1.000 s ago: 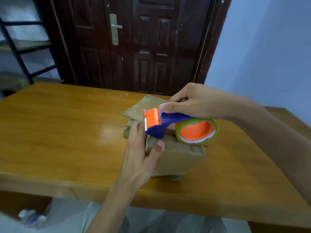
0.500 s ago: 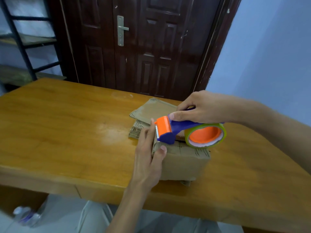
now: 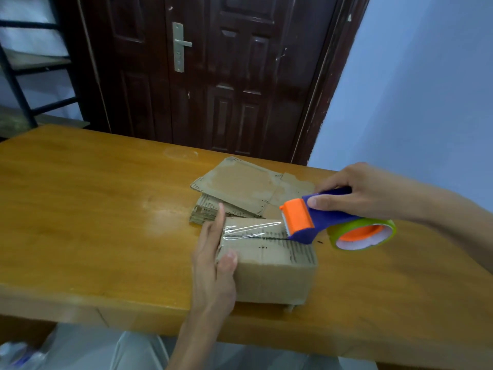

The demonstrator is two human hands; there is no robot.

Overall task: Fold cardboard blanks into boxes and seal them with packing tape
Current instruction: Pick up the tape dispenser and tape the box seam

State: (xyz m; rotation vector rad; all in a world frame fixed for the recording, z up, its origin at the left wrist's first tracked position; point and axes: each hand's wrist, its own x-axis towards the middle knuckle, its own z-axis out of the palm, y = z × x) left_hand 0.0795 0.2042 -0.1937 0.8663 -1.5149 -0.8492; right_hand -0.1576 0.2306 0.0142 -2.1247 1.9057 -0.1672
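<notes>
Two hands engaged: our left hand (image 3: 212,263) braces the box (image 3: 269,265) flat-fingered, our right hand (image 3: 354,193) grips the tape dispenser (image 3: 320,222); we advise low, steady pull along the seam.

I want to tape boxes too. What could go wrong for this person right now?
1. The tape looks wrinkled near the left hand, so it may not stick flat over the box seam.
2. The dispenser in the right hand has a toothed blade at its orange end; the left hand's fingers lie on the same box top and could get nicked.
3. The dispenser is nearing the box's right edge; if it slips off, the tape may tear crooked.
</notes>
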